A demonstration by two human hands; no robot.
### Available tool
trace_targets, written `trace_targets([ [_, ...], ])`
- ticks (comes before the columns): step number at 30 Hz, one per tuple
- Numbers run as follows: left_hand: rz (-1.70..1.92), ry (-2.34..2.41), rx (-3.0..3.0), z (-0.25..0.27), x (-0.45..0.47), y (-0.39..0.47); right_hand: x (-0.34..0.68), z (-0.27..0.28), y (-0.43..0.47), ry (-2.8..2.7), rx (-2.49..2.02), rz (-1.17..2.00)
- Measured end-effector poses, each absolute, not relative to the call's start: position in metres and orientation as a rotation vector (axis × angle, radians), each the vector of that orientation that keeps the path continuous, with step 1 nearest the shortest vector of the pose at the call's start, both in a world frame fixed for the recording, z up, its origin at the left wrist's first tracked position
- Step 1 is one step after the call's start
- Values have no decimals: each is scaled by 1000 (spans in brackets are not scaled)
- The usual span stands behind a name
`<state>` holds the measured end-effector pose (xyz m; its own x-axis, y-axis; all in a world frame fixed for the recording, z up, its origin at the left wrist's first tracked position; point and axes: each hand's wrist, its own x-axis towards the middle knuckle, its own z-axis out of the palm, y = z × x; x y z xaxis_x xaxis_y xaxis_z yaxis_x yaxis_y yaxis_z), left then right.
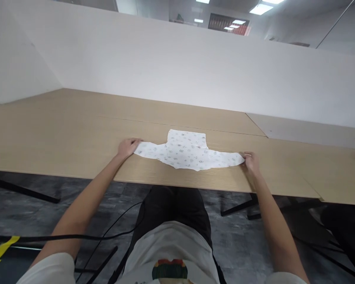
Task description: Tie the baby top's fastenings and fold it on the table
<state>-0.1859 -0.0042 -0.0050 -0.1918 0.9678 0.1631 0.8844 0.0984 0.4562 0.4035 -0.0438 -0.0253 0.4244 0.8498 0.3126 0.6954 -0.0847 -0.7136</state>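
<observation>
A small white baby shirt with a scattered print lies flat on the wooden table, both long sleeves stretched out sideways. Its body points away from me, and the neck side faces the near table edge. At the left cuff, my left hand has its fingers closed on the sleeve end. My right hand pinches the other cuff between thumb and fingers. Both hands rest low at the tabletop, with the sleeves drawn out between them.
The pale wooden table has seams between its boards. A white partition stands along its far side. Below the near edge are black table legs. A black cable with yellow tape runs at lower left.
</observation>
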Motion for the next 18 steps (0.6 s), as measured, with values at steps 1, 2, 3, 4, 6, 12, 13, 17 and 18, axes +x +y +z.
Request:
trace_targets([
  [1,712,2166,1908,-7,-184,-5,404,-28,-42,-1249,-1770,268],
  [2,731,2148,1940,-9,-184,-5,404,-30,-41,-1215,-1734,277],
  [3,755,2132,1964,-10,-184,-5,403,-30,-40,-1215,-1718,265],
  [4,785,2115,1975,-12,-185,-6,400,-27,-39,-1244,-1707,250],
  [6,855,2074,1960,-14,-187,-6,389,-15,-37,-1304,-1689,203],
  [12,1069,1947,1800,-15,-188,-9,299,43,-36,-1559,-1432,83],
  [13,1082,1941,1784,-15,-188,-9,278,47,-36,-1619,-1409,97],
  [17,1086,1945,1785,-17,-190,-8,197,44,-40,-1887,-1436,162],
  [18,1093,1941,1797,-18,-190,-7,181,38,-42,-1936,-1453,170],
])
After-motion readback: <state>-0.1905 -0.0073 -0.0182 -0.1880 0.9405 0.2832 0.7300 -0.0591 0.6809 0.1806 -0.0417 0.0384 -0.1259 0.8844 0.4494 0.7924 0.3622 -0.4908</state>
